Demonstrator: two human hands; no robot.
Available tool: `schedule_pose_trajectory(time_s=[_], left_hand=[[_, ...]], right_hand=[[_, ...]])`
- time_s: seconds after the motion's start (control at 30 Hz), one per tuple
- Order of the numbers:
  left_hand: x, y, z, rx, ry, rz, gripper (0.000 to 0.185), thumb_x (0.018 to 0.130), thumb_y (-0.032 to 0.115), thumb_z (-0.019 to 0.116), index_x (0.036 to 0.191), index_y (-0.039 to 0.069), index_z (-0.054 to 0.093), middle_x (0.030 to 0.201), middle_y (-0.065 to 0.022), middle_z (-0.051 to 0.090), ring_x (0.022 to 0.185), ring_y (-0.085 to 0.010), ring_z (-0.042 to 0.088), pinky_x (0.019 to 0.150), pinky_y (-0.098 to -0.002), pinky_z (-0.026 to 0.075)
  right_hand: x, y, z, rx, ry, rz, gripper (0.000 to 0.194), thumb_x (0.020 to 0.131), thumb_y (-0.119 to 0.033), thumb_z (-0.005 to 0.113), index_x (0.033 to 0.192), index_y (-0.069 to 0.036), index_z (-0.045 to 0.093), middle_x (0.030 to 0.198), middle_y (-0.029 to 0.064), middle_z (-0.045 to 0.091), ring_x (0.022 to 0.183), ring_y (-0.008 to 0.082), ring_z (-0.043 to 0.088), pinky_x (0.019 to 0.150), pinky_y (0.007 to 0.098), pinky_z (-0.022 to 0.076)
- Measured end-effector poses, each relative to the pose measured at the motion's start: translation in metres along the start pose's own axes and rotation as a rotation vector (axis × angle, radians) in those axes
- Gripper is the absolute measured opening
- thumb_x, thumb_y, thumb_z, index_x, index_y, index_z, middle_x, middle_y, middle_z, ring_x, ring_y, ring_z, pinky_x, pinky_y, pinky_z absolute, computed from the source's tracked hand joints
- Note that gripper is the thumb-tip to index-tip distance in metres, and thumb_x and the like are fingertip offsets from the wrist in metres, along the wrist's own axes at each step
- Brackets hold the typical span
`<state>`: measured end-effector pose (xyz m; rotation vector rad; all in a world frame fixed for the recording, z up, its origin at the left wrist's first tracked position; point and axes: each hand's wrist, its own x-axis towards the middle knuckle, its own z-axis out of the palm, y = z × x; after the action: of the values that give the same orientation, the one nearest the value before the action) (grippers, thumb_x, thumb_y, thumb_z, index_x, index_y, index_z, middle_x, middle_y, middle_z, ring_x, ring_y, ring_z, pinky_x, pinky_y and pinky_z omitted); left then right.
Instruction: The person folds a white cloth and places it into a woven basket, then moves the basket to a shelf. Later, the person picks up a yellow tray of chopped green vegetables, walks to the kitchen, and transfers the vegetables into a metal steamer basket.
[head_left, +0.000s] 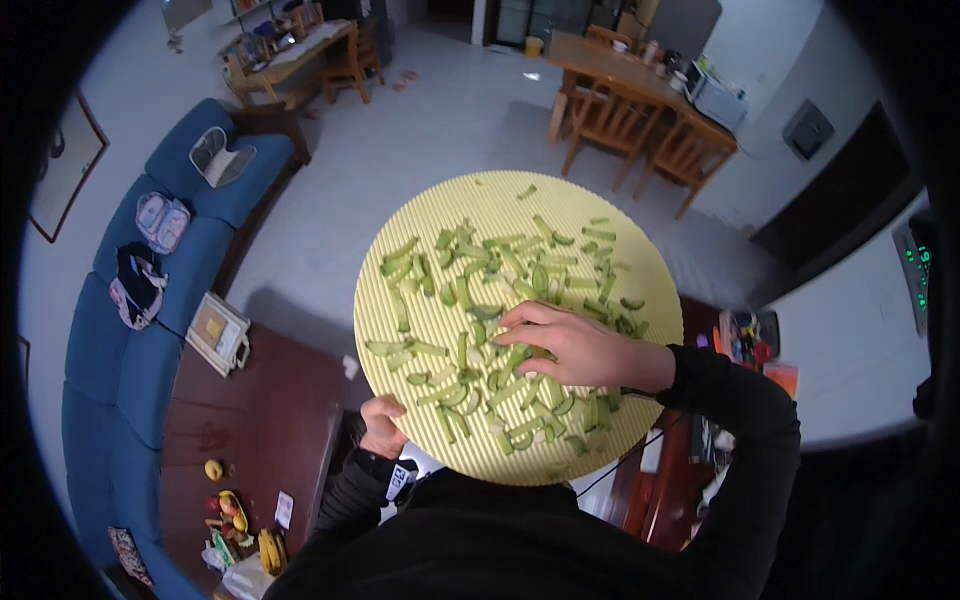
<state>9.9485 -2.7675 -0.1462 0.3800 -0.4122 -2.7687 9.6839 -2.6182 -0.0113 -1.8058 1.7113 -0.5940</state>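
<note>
A round yellow tray (630, 255) with a ridged surface is held out over the floor in front of my body. My left hand (383, 426) grips its near-left rim, thumb on top and fingers underneath. Cut green vegetable pieces (465, 251), strips and slices that look like cucumber, lie scattered across it. They are thickest around the middle, with a few strays towards the far rim. Over the right-centre of the tray, my right hand (566, 345) reaches down among the pieces with bent fingers. Whether it pinches one is unclear; the hand hides the pieces beneath it.
A dark red table (247, 405) bearing fruit and bananas (271, 551) stands at left, beside a blue sofa (112, 360) with bags. Beyond the tray are a wooden dining table (592, 56) and chairs (611, 112). A cluttered reddish cabinet (667, 480) is at right.
</note>
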Motion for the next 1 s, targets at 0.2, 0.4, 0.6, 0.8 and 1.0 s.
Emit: schedule_pose_trajectory(time_s=[0.2,0.4,0.6,0.8,1.0], left_hand=[[0.042,0.013,-0.006,0.006,0.019,0.103,0.084,0.056,0.004,0.047,0.137,-0.005,0.03,0.132,-0.0232,0.047,0.118,-0.0381,0.049,0.101,-0.049,0.04],[0.061,0.004,-0.01,-0.029,0.059,0.147,0.084,0.056,0.003,0.047,0.138,-0.006,0.029,0.131,-0.0242,0.046,0.118,-0.038,0.049,0.102,-0.049,0.039],[0.115,0.025,-0.022,0.029,0.198,0.1,0.083,0.055,0.009,0.046,0.136,-0.004,0.034,0.127,-0.0219,0.05,0.112,-0.0366,0.053,0.1,-0.0479,0.042],[0.175,0.054,-0.028,0.197,-0.032,0.133,0.087,0.051,0.013,0.047,0.135,-0.005,0.035,0.125,-0.0207,0.051,0.111,-0.0365,0.053,0.099,-0.0467,0.043],[0.224,0.077,-0.036,0.216,0.196,0.186,0.086,0.051,0.02,0.05,0.132,-0.005,0.039,0.125,-0.0194,0.053,0.113,-0.0373,0.051,0.102,-0.0437,0.039]], right_hand=[[0.075,0.078,-0.05,-0.137,0.254,0.271,0.076,0.073,-0.035,0.076,0.135,-0.004,0.044,0.143,0.0198,0.028,0.13,0.0403,0.03,0.11,0.0473,0.0241],[0.122,0.099,-0.049,-0.128,-0.064,0.084,0.052,0.077,-0.031,0.073,0.12,-0.007,0.055,0.134,0.017,0.039,0.122,0.0343,0.039,0.106,0.0432,0.031],[0.116,0.136,-0.071,-0.13,0.017,-0.046,0.016,0.082,-0.016,0.067,0.084,-0.004,0.057,0.1,0.0086,0.052,0.09,0.0231,0.053,0.078,0.034,0.0432],[0.177,0.253,-0.166,-0.156,0.272,-0.081,0.051,0.076,-0.039,0.074,0.109,-0.003,0.058,0.116,0.0149,0.051,0.106,0.0295,0.05,0.091,0.0375,0.0408],[0.267,0.296,-0.183,-0.292,0.402,0.29,0.077,0.079,-0.054,0.065,0.135,-0.004,0.044,0.138,0.0209,0.039,0.124,0.0348,0.04,0.102,0.0391,0.0338]])
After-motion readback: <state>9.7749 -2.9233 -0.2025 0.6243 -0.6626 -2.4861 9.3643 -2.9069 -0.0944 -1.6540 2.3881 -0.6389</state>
